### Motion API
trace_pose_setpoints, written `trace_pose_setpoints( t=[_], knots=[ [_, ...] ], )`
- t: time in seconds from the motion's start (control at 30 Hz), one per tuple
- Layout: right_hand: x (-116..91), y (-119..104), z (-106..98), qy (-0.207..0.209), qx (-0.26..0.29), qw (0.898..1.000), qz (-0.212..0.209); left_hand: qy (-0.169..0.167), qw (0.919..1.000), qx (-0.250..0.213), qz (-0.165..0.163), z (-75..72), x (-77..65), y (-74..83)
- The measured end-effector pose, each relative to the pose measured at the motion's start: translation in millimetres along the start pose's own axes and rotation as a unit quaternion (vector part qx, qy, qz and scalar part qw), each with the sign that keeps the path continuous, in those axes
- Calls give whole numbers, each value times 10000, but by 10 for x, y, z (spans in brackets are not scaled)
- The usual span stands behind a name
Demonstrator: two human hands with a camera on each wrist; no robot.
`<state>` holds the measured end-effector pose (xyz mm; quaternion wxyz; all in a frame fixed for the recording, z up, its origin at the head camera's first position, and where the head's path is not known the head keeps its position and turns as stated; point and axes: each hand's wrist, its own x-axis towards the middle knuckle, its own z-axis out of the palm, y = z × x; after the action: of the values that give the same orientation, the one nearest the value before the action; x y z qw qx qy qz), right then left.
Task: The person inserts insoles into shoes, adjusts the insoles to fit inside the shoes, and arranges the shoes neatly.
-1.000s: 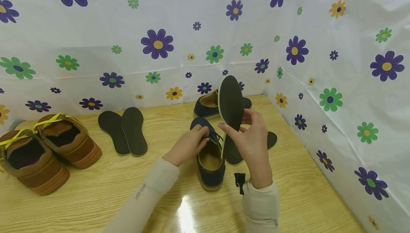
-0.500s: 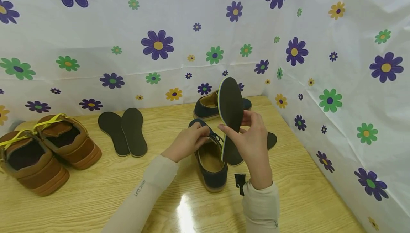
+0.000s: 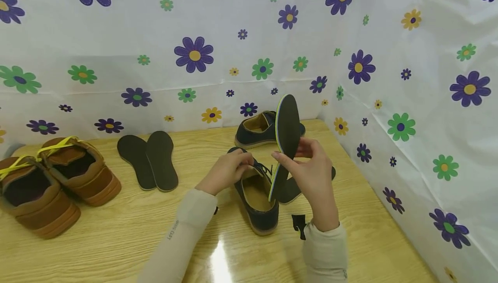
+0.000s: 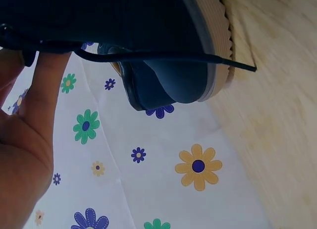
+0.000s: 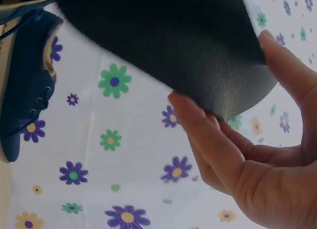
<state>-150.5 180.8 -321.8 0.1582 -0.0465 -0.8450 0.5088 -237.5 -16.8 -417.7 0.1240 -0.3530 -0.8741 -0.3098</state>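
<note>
In the head view my left hand (image 3: 228,170) grips the upper of a navy lace-up shoe (image 3: 265,219) near its tongue, with curled fingers. That shoe's tan inside faces up, and part of its toe is behind the hand. A dark lace (image 4: 148,56) hangs across the left wrist view. My right hand (image 3: 311,175) pinches a black insole (image 3: 288,127) by its edges between thumb and fingers. The insole stands upright, its lower end beside the shoe's opening. In the right wrist view the fingers (image 5: 210,140) press the insole's edge.
Behind stands the second navy shoe (image 3: 253,138). Another black insole (image 3: 289,191) lies on the wooden table (image 3: 128,235), partly behind the right hand. Two more insoles (image 3: 161,162) overlap at left, near brown shoes (image 3: 83,173) with yellow laces. Flowered cloth (image 3: 218,23) closes the back and right.
The insole and right hand have shifted slightly right. The gripped shoe's heel has swung a little to the right. My left hand keeps its hold.
</note>
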Motion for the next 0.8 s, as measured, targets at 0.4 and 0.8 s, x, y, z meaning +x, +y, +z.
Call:
trace_pose_setpoints(
  t=[0.4, 0.8],
  knots=[
    [-1, 236, 14, -1239, -433, 9906, 387, 28, 9992, -255, -317, 35, -41, 46],
    [-42, 371, -58, -2257, -672, 9702, 575, 5, 9993, -222, -292, 12, -37, 2]
  ],
)
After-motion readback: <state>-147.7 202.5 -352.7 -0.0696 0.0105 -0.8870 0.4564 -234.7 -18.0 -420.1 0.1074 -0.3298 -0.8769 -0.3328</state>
